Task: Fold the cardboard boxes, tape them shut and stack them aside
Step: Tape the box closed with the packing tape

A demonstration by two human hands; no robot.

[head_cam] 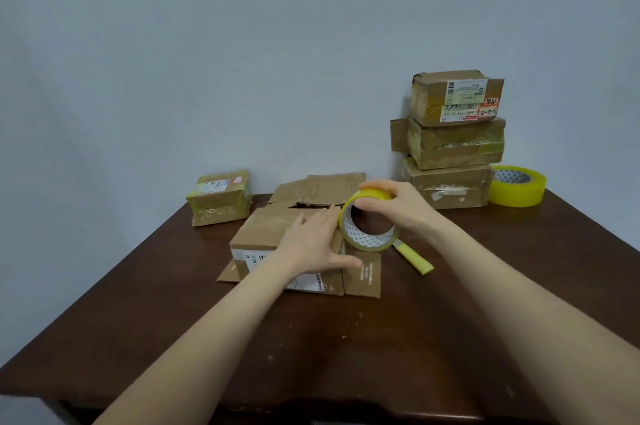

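**Cardboard box (270, 234) (brown, white label) pinned flat for taping**

Box sits mid-desk on the dark wooden desk (346, 355), w/ side flaps splayed onto the desktop. Left hand (311, 244) lies flat on its top, fingers straight & spread, prob. to keep the top flaps down.

Right hand (391, 203) grips the yellow-rimmed roll of clear tape (367, 227) from above. Roll stands on edge at the box's right top edge, just beside the left fingertips, so it looks set to start a strip there.

Yellow-handled knife (414, 258) lies just right of the box, prob. for cutting.

Behind it is a flattened brown cardboard sheet (322, 189). Small taped box (220, 198) sits twd the back-left. Stack of three taped boxes (453, 140) stands nr the back-right corner, w/ a spare yellow tape roll (517, 185) beside it.
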